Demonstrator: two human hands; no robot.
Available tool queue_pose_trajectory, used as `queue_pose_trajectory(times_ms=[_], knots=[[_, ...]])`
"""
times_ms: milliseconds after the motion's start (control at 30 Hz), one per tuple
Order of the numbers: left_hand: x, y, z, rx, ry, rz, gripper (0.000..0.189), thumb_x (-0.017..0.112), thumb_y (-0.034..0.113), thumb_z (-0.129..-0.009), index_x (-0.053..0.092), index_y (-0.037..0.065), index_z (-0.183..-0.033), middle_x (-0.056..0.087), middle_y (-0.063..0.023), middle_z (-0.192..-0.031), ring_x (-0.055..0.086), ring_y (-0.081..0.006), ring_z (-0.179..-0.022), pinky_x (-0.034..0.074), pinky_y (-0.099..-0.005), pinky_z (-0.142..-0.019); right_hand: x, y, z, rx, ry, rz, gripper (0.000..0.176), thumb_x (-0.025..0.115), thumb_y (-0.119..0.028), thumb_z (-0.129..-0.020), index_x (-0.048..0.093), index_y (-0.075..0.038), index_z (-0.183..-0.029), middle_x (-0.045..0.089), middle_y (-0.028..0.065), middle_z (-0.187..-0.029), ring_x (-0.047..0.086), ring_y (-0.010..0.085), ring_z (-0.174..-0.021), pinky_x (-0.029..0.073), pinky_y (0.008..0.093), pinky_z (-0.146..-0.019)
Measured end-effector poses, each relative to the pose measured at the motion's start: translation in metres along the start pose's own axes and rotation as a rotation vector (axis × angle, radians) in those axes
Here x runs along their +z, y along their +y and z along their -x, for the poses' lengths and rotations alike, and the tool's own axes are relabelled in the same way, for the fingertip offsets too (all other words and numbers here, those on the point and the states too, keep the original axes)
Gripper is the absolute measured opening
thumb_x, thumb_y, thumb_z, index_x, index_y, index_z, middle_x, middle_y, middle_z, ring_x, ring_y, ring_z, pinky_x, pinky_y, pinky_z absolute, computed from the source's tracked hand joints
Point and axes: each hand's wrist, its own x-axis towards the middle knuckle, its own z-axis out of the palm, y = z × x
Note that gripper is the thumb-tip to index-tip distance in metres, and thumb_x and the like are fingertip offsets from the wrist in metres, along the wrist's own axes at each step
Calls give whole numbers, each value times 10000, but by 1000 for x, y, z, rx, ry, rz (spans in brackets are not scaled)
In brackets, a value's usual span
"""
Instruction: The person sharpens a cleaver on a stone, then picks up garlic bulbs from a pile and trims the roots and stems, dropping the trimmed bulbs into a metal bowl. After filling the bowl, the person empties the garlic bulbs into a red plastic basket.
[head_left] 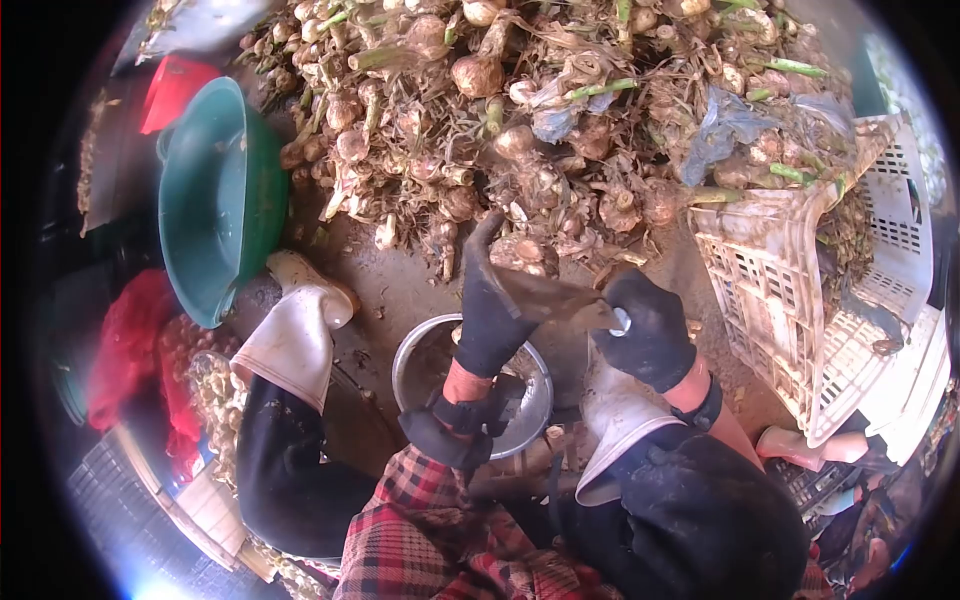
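My left hand (488,320), in a dark glove, reaches up past the rim of a metal basin (543,400), fingers stretched out beside a broad brown blade. Its palm side is partly hidden by the blade. My right hand (648,330), also gloved, is closed round the handle of this knife (555,300), whose blade points left to my left hand. Beyond both hands lies a large heap of bulbs with dry roots and stalks (475,75). The basin stands between my knees, partly covered by my left forearm.
A green basin (215,200) leans at the left of the heap, near a red container (175,92). Red net bags (130,350) lie lower left. A dirty white plastic crate (765,290) stands tilted at the right, with more crates behind it.
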Motion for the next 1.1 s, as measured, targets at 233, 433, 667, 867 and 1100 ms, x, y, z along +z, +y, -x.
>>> queue_pose_trajectory(times_ms=[233, 433, 667, 867, 1100], knots=[[-8, 10, -3, -10, -177, -3, 355, 770, 223, -697, 686, 146, -1033, 594, -131, -1113, 595, -264, -990, 441, -347, -931, -4, -9, -9, -55, -54, 148, 349, 707, -61, -534, 517, -68, -827, 523, 116, -785, 579, 331, -660, 460, 383, -554], [-11, 17, 5, 24, -205, 248, 146, 722, 166, -702, 720, 193, -845, 642, 11, -648, 629, -218, -586, 490, -359, -826, 13, 12, -3, -96, -24, 121, 350, 717, -96, -527, 501, -70, -802, 520, 99, -780, 571, 335, -643, 457, 406, -551], [-35, 53, -5, -405, -458, 505, 523, 805, 164, -603, 585, 35, -1060, 665, -96, -962, 638, -163, -907, 500, -305, -830, 35, 82, 12, 171, -11, 383, 190, 712, -186, -680, 606, -71, -788, 614, 154, -805, 626, 341, -696, 511, 416, -598], [-32, 9, -9, -605, -49, 583, 652, 774, 152, -697, 436, -6, -1232, 603, -94, -1083, 619, -198, -966, 526, -305, -829, 30, 32, 3, 223, 245, 92, 129, 680, -113, -703, 571, -45, -712, 583, 179, -672, 598, 372, -625, 470, 405, -525], [-3, 10, 21, -769, 233, 1469, 551, 670, 113, -768, 459, 22, -1269, 529, -163, -1243, 508, -351, -1182, 410, -518, -1037, 42, 13, -8, 167, 281, -86, 106, 650, -71, -727, 550, -36, -725, 548, 165, -662, 568, 373, -607, 450, 382, -536]])
